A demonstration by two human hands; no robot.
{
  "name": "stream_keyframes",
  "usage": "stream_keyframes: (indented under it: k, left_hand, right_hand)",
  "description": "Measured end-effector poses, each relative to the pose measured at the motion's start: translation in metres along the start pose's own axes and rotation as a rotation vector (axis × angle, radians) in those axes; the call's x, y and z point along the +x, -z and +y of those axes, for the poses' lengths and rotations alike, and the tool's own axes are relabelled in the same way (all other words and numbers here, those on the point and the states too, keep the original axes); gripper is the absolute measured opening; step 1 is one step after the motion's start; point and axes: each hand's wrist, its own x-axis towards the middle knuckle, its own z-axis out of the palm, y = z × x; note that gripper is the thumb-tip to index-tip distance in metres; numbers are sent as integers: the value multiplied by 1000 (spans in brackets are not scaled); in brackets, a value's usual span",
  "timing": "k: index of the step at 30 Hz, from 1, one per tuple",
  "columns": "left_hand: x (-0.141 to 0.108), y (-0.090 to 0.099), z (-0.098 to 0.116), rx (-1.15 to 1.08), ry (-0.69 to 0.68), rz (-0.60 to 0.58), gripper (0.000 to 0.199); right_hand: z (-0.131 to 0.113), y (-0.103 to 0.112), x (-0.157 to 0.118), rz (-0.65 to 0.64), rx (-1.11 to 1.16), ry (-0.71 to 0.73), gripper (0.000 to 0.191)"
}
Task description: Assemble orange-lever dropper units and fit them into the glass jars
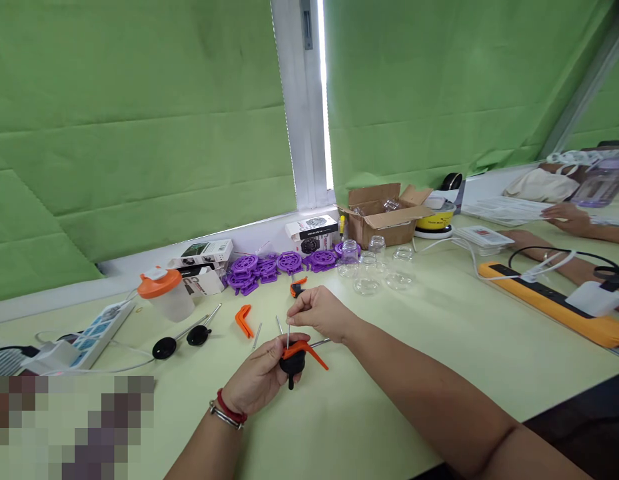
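My left hand (259,377) is closed around a black round part (293,363) with a short black stub pointing down. On top of that part sits an orange bent piece (309,351), and metal rods stick out around it. My right hand (325,312) pinches the upper end of a thin metal rod (288,333), which stands upright over the orange piece. Whether the rod's lower end is inside the piece, I cannot tell. Nearby on the table lie another orange bent piece (244,321), a loose metal rod (257,335) and a black and orange assembly (298,287).
Black discs with metal rods (198,335) lie left, near an orange-lidded cup (165,293) and a white power strip (96,335). Behind are purple wheel-like parts (289,263), clear jars (366,285) and a cardboard box (389,223). Another person's arms reach in at right beside an orange power strip (549,303).
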Motion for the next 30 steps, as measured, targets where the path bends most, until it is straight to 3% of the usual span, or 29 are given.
stream_keyframes:
  k: [4, 9, 10, 15, 18, 21, 24, 28, 30]
  left_hand:
    - [0, 4, 0, 76, -21, -52, 46]
    - [0, 6, -4, 270, -8, -146, 52]
    - [1, 5, -4, 266, -3, -157, 51]
    - [2, 3, -4, 150, -21, -94, 37]
    - [3, 4, -4, 99, -19, -59, 29]
    - [4, 4, -5, 83, -9, -59, 33]
    - [6, 4, -6, 89, -6, -65, 34]
    - [7, 3, -5, 94, -37, -27, 32]
    - [7, 3, -5, 104, -50, 13, 29]
  right_hand:
    - [4, 1, 1, 7, 36, 18, 16]
    - [5, 2, -5, -323, 100, 73, 14]
    - [5, 2, -5, -332, 91, 70, 13]
    - [6, -6, -7, -126, -22, 95, 6]
    - [8, -9, -10, -196, -198, 73, 4]
    - [9, -9, -11, -248, -337, 64, 8]
    - [8, -7, -12, -264, -395, 67, 11]
    - [4, -4, -15, -389, -402, 17, 21]
    - [0, -3, -16, -426, -475, 81, 23]
